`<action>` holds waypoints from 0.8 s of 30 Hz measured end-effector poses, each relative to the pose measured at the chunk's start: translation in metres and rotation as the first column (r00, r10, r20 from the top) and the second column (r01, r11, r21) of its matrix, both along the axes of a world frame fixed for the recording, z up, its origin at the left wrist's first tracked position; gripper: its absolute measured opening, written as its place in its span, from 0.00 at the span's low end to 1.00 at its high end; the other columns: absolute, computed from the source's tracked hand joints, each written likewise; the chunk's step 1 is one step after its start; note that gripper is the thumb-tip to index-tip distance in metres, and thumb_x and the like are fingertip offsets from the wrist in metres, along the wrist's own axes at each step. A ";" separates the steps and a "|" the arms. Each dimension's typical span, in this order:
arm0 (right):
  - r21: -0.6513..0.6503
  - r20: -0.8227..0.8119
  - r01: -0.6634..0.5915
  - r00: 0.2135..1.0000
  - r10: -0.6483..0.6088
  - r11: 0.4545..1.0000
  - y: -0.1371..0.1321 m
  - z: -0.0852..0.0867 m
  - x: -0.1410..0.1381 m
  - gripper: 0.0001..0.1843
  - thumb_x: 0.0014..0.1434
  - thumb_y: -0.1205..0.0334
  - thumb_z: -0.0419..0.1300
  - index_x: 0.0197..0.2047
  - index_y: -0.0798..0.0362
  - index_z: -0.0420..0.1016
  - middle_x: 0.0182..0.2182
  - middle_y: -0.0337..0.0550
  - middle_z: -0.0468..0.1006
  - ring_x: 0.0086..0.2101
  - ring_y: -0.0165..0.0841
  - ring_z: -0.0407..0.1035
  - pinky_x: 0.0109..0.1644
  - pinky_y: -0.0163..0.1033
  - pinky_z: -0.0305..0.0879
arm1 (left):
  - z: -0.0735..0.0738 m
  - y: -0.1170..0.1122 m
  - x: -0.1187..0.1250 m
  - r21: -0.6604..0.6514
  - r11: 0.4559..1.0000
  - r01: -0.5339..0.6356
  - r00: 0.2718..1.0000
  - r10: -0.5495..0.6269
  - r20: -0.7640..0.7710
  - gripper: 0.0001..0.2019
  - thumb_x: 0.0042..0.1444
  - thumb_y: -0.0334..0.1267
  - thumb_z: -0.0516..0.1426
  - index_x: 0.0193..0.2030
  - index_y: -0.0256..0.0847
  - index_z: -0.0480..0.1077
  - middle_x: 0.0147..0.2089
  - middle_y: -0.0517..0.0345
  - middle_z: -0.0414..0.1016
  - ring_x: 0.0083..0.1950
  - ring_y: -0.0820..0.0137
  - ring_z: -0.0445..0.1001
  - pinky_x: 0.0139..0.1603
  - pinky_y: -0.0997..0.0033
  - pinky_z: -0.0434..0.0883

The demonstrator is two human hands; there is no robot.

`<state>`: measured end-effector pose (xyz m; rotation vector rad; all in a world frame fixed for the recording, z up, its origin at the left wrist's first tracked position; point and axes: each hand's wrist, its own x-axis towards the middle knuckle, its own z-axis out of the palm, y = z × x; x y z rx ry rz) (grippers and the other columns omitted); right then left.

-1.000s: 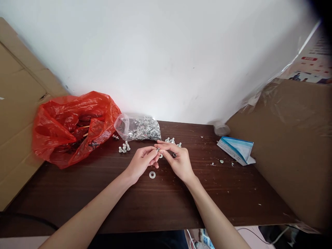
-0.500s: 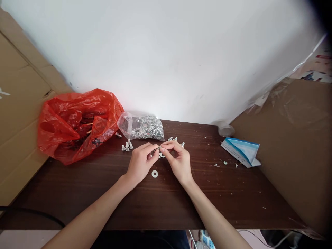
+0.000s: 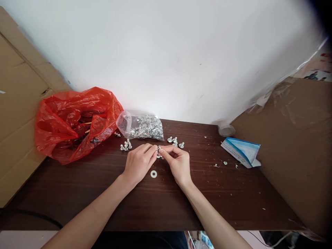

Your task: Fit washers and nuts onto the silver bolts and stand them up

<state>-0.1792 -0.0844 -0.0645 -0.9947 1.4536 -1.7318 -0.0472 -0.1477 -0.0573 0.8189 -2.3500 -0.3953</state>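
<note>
My left hand [image 3: 138, 162] and my right hand [image 3: 179, 165] meet above the middle of the table, fingertips pinched on a small metal bolt [image 3: 158, 148]. Fingers cover most of it, so I cannot tell whether a washer is on it. Just beneath the fingertips, partly hidden washers [image 3: 159, 156] lie on the wood. A single flat washer [image 3: 154, 174] rests nearer to me, between my wrists. Several bolts [image 3: 126, 145] stand on their heads left of my left hand. Beyond my right hand is a group of bolts with washers on them [image 3: 175, 141].
Against the wall lies a clear plastic bag of metal hardware [image 3: 149, 127]. A red plastic bag [image 3: 77, 124] fills the table's left side. On the right are a blue-white packet [image 3: 241, 152], a clear round container [image 3: 226, 128] and small scraps [image 3: 225, 163]. Cardboard [image 3: 290, 138] flanks the table.
My fingers have shifted slightly on the bolt, and both hands are a little further left in view. The bolts behind my right hand show more fully. Nothing on the table has visibly moved.
</note>
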 end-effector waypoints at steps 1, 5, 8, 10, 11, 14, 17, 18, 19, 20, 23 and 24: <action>-0.003 -0.017 0.007 1.000 -0.007 1.000 0.000 0.000 0.001 0.09 0.49 0.57 0.67 0.32 0.54 0.79 0.32 0.44 0.81 0.33 0.34 0.74 0.41 0.42 0.73 | -0.001 0.000 0.000 -0.002 1.000 -0.002 1.000 0.002 -0.001 0.12 0.62 0.35 0.49 0.40 0.41 0.74 0.37 0.51 0.74 0.38 0.67 0.69 0.40 0.70 0.62; -0.041 -0.149 0.051 0.987 -0.056 0.998 0.001 -0.001 0.003 0.07 0.52 0.58 0.64 0.30 0.53 0.79 0.34 0.44 0.80 0.37 0.35 0.74 0.45 0.42 0.71 | -0.004 0.001 0.000 0.017 1.000 0.003 0.999 -0.002 -0.037 0.11 0.62 0.35 0.50 0.40 0.42 0.74 0.37 0.51 0.74 0.38 0.66 0.70 0.41 0.70 0.63; -0.079 -0.276 0.073 0.957 -0.092 0.994 0.003 0.000 0.004 0.06 0.54 0.60 0.63 0.29 0.52 0.78 0.35 0.44 0.79 0.38 0.35 0.73 0.45 0.41 0.70 | -0.004 0.001 0.000 -0.003 1.000 -0.001 1.000 0.001 -0.022 0.12 0.62 0.35 0.49 0.41 0.41 0.74 0.37 0.50 0.74 0.38 0.66 0.70 0.40 0.69 0.63; -0.105 -0.340 0.064 0.936 -0.096 0.992 0.004 0.001 0.004 0.05 0.55 0.61 0.62 0.29 0.51 0.78 0.35 0.44 0.79 0.38 0.34 0.73 0.46 0.42 0.69 | -0.004 0.000 0.000 -0.001 1.000 0.013 1.000 -0.013 -0.006 0.12 0.62 0.35 0.48 0.42 0.41 0.74 0.37 0.50 0.74 0.37 0.65 0.70 0.40 0.68 0.64; -0.115 -0.359 0.056 0.929 -0.094 0.992 0.004 0.001 0.003 0.05 0.56 0.61 0.62 0.30 0.51 0.78 0.35 0.44 0.79 0.39 0.35 0.73 0.46 0.42 0.69 | -0.004 0.000 0.000 0.012 1.000 0.025 1.000 -0.025 -0.005 0.12 0.62 0.35 0.48 0.41 0.40 0.74 0.36 0.50 0.74 0.37 0.66 0.70 0.40 0.68 0.64; -0.103 -0.348 0.027 0.936 -0.061 0.994 0.004 0.001 0.000 0.05 0.55 0.61 0.63 0.29 0.51 0.78 0.36 0.44 0.79 0.39 0.35 0.74 0.46 0.42 0.70 | -0.002 -0.002 0.000 0.063 0.996 0.062 0.998 -0.060 -0.027 0.11 0.62 0.34 0.49 0.41 0.41 0.74 0.37 0.51 0.74 0.38 0.66 0.71 0.41 0.68 0.65; -0.042 -0.223 0.005 0.975 -0.015 0.999 0.003 0.000 -0.002 0.06 0.53 0.59 0.64 0.30 0.52 0.78 0.35 0.44 0.80 0.39 0.36 0.74 0.46 0.42 0.70 | -0.002 -0.002 0.000 0.078 0.994 0.081 0.995 -0.075 -0.071 0.11 0.61 0.33 0.50 0.40 0.41 0.74 0.38 0.51 0.74 0.39 0.65 0.71 0.43 0.68 0.65; -0.025 -0.170 -0.001 0.985 -0.003 1.000 0.002 0.000 -0.003 0.07 0.52 0.58 0.65 0.30 0.52 0.78 0.35 0.44 0.80 0.39 0.36 0.74 0.46 0.42 0.71 | -0.002 -0.002 0.000 0.079 0.993 0.084 0.993 -0.077 -0.085 0.11 0.61 0.33 0.50 0.40 0.41 0.74 0.38 0.51 0.74 0.40 0.65 0.71 0.43 0.67 0.65; -0.014 -0.122 -0.008 0.992 0.006 1.000 0.002 0.000 -0.003 0.08 0.51 0.57 0.66 0.30 0.53 0.78 0.34 0.44 0.80 0.38 0.36 0.74 0.45 0.42 0.71 | -0.002 -0.002 0.001 0.080 0.993 0.087 0.992 -0.079 -0.097 0.11 0.61 0.34 0.50 0.40 0.41 0.74 0.39 0.50 0.74 0.40 0.65 0.71 0.44 0.67 0.65; -0.008 -0.085 -0.016 0.996 0.015 1.000 0.001 0.000 -0.003 0.08 0.50 0.57 0.66 0.30 0.53 0.78 0.33 0.43 0.80 0.36 0.35 0.74 0.44 0.41 0.72 | -0.003 -0.002 0.001 0.081 0.993 0.088 0.991 -0.079 -0.106 0.10 0.61 0.34 0.50 0.40 0.41 0.74 0.39 0.50 0.74 0.40 0.65 0.71 0.44 0.67 0.65; 0.004 -0.042 -0.037 0.998 0.037 0.999 0.001 0.002 -0.002 0.10 0.49 0.56 0.67 0.28 0.54 0.77 0.28 0.42 0.79 0.31 0.32 0.73 0.39 0.39 0.72 | -0.004 -0.002 0.001 0.075 0.992 0.099 0.988 -0.089 -0.123 0.11 0.61 0.34 0.51 0.41 0.42 0.74 0.40 0.50 0.74 0.41 0.65 0.71 0.45 0.66 0.64; 0.010 -0.037 -0.042 0.998 0.042 0.999 0.001 0.003 -0.002 0.11 0.49 0.55 0.67 0.28 0.55 0.76 0.26 0.41 0.78 0.29 0.31 0.72 0.37 0.38 0.72 | -0.004 -0.002 0.001 0.067 0.992 0.108 0.987 -0.098 -0.127 0.11 0.61 0.33 0.51 0.42 0.42 0.74 0.41 0.50 0.74 0.42 0.65 0.71 0.46 0.66 0.64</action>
